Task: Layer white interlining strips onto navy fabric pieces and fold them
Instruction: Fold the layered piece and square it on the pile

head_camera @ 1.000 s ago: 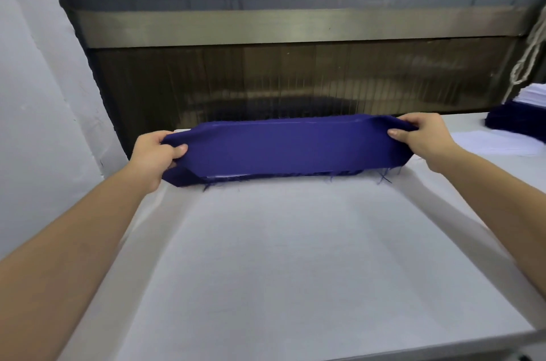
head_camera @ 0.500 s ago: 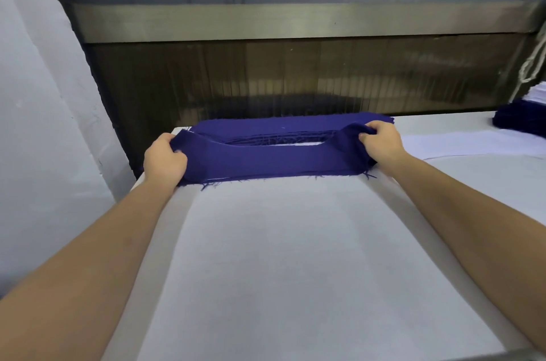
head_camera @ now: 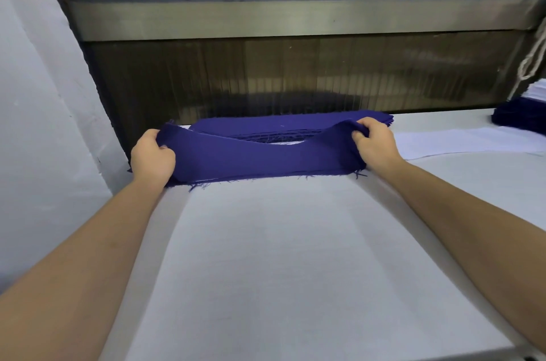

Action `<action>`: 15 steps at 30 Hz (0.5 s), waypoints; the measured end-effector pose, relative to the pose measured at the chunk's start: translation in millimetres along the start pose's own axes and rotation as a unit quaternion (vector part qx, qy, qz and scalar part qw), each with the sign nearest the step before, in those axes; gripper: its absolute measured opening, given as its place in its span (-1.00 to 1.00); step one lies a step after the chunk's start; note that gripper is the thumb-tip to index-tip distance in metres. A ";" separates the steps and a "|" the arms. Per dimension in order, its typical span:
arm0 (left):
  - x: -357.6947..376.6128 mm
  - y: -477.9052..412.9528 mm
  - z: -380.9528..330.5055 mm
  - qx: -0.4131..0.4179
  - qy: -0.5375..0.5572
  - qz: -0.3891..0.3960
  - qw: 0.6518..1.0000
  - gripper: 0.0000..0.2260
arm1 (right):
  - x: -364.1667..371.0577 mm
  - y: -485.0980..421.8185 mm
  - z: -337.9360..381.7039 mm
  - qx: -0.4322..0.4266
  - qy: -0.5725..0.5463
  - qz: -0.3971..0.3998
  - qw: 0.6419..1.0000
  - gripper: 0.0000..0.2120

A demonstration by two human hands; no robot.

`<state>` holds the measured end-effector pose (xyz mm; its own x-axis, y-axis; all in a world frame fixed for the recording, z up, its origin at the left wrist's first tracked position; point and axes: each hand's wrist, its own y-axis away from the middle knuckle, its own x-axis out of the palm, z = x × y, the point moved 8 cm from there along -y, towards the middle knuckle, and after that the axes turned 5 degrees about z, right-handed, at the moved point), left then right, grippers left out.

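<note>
Head view: left hand (head_camera: 153, 158) and right hand (head_camera: 375, 145) (arms outstretched) clutch navy fabric (head_camera: 266, 158) ends.

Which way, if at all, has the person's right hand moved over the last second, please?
Yes. The right hand, gripping the long navy fabric piece, has shifted leftward, away from the dark navy fabric stack on the far right.

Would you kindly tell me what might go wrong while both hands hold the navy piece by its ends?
The navy piece sags in the middle between the left hand and right hand, so its fold may land crooked. The white strip showing behind it could slip out of line. The frayed threads along its near edge might snag or pull.
</note>
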<state>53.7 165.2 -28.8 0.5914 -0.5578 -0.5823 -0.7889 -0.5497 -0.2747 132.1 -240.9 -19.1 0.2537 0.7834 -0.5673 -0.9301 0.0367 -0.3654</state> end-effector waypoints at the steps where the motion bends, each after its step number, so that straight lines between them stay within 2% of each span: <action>1: -0.8 -0.5 1.0 -0.005 0.011 0.000 1.000 -0.63 | -3.1 -0.7 -2.7 0.009 -0.019 -0.013 1.000 -0.77; 4: -1.5 -0.7 2.7 -0.017 0.023 0.002 1.000 -0.63 | -10.4 -3.2 -9.8 0.040 -0.080 -0.041 0.995 -0.75; 7: -2.0 -1.3 5.0 -0.027 0.013 0.001 1.000 -0.62 | -1.4 -5.0 -13.5 0.061 -0.103 -0.006 0.993 -0.76; 10: -2.5 -1.4 4.9 -0.019 -0.009 -0.001 1.000 -0.62 | 9.1 -4.5 -15.2 0.067 -0.052 0.050 0.995 -0.80; 15: 2.7 1.5 -0.3 0.012 -0.047 0.013 0.999 -0.63 | 4.0 -5.0 -13.9 0.048 0.083 0.074 0.993 -0.75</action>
<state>54.1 162.7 -30.5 0.5539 -0.5100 -0.6581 -0.8077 -0.5208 -0.2763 141.5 -246.5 -29.7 0.1461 0.6721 -0.7259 -0.9792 -0.0061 -0.2027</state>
